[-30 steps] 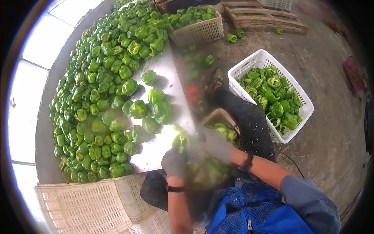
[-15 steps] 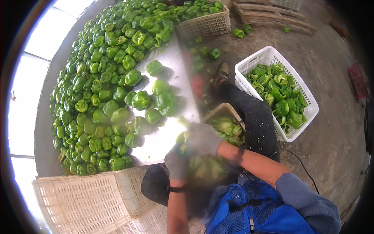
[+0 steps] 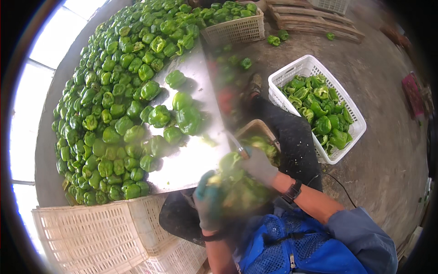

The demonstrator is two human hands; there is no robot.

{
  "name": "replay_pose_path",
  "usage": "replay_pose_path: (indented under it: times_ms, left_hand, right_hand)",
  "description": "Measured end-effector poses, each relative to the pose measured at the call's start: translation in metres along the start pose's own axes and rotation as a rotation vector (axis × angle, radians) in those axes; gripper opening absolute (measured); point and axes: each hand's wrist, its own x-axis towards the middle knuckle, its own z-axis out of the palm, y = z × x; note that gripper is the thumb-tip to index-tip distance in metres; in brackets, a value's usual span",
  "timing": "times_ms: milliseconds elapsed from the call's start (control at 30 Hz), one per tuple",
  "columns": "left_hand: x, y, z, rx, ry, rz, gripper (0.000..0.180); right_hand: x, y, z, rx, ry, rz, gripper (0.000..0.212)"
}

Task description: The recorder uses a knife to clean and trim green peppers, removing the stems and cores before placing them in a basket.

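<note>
A knife point(image 3: 238, 145) is gripped by the right hand point(image 3: 259, 165), lower centre; left hand point(image 3: 208, 204) — hold can't be told. Green peppers point(image 3: 111, 134) are heaped upper left — white crate point(image 3: 292, 71), right.

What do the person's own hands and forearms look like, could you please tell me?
The left hand and right hand wear grey gloves with blue-green areas toward the fingers. The right wrist carries what looks like a dark watch, the left a dark band. A grey-blue sleeve ends near the right elbow; no left sleeve shows.
</note>
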Motion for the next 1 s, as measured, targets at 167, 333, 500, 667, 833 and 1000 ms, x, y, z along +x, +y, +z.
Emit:
replay_pose_path:
  times_ms: [167, 333, 500, 667, 833, 1000]
  left_hand:
    - [-0.019, 0.005, 0.026, 0.137, -0.064, -0.184, 0.055]
    - [-0.013, 0.041, 0.069, 1.135, -0.335, 0.633, 0.055]
    - [-0.021, 0.024, 0.062, 0.557, -0.305, 0.012, 0.053]
    - [-0.020, 0.000, 0.061, 0.549, -0.271, 0.020, 0.050]
    - [-0.011, -0.015, 0.071, 0.943, -0.072, 0.645, 0.034]
    - [-0.023, -0.002, 0.064, 0.067, 0.000, -0.134, 0.040]
  right_hand:
    - [-0.010, -0.009, -0.012, -0.024, -0.013, -0.072, 0.026]
    - [-0.015, -0.029, -0.033, 0.019, -0.247, -0.147, 0.028]
    - [-0.009, -0.031, -0.035, -0.145, -0.367, -0.266, 0.025]
    - [-0.030, -0.028, -0.009, -0.249, 0.015, -0.454, 0.028]
    - [-0.058, -0.024, -0.003, -0.406, 0.085, -0.389, 0.031]
    - [-0.064, -0.030, 0.015, -0.534, 0.058, -0.565, 0.029]
